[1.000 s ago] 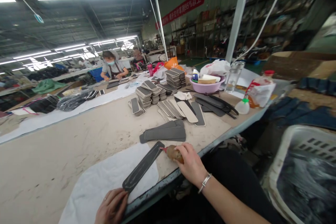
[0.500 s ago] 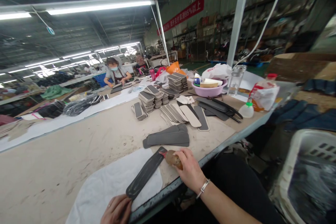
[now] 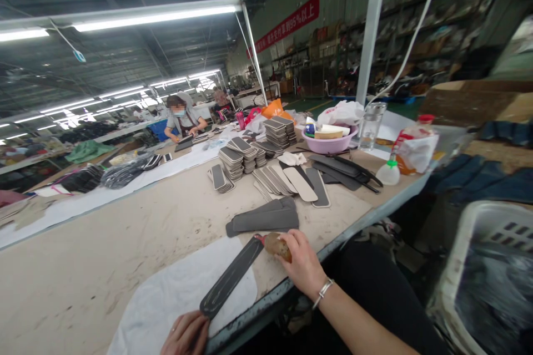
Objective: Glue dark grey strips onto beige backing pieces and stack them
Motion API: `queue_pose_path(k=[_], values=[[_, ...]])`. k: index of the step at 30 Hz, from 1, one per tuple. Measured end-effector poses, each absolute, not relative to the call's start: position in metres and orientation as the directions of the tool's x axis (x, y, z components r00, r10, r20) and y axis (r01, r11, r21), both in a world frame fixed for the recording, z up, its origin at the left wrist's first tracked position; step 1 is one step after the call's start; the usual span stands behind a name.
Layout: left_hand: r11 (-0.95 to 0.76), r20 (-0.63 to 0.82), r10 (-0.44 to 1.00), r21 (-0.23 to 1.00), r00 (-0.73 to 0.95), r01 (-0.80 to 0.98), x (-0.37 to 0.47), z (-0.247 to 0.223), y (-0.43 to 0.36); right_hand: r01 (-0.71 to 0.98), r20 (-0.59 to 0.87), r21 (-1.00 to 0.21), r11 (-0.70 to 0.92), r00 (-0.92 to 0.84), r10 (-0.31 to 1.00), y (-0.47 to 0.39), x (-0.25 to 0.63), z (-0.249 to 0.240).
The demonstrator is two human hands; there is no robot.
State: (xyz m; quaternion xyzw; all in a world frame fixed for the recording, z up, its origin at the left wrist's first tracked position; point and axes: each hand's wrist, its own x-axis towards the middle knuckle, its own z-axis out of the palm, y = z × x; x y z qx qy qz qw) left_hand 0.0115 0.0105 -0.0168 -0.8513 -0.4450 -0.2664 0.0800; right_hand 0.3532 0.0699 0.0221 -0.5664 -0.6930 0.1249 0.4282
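Observation:
A long dark grey strip [image 3: 231,276] with rounded ends lies slantwise over a white cloth [image 3: 156,294], and pale lines run along its edges. Its near end is pinched by my left hand [image 3: 186,331] at the table's front edge. My right hand [image 3: 303,262] is closed around a brownish squeeze bottle [image 3: 276,246] with a red nozzle. The bottle lies tilted, its nozzle at the far end of the strip; whether the tip touches is too small to tell. Just beyond the strip are overlapping dark grey pieces [image 3: 266,216].
Stacks of grey pieces with pale edges [image 3: 231,162] stand behind, beside a fan of pale pieces [image 3: 272,180]. Farther right are a purple basin [image 3: 328,144], a glass [image 3: 371,126] and a green-capped bottle [image 3: 388,173]. A white basket [image 3: 462,266] stands at right. A co-worker [image 3: 185,119] sits across.
My right hand and the bottle have shifted very slightly toward the far end of the strip. My left hand keeps its hold, and the view has moved a little.

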Motion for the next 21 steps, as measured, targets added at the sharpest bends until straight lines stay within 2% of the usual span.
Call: queue_pose_path(k=[8, 13, 21], values=[[-0.609, 0.518, 0.708, 0.102, 0.481, 0.787, 0.014, -0.012, 0.012, 0.718, 0.433, -0.631, 0.293, 0.013, 0.901, 0.073, 0.356, 0.025], [-0.579, 0.501, 0.738, 0.125, 0.452, 0.806, 0.015, -0.014, 0.010, 0.685, 0.450, -0.659, 0.310, 0.028, 0.893, 0.069, 0.367, 0.027], [-0.544, 0.450, 0.782, 0.155, 0.431, 0.825, 0.008, -0.022, 0.008, 0.623, 0.392, -0.714, 0.319, -0.021, 0.920, 0.055, 0.367, 0.030]])
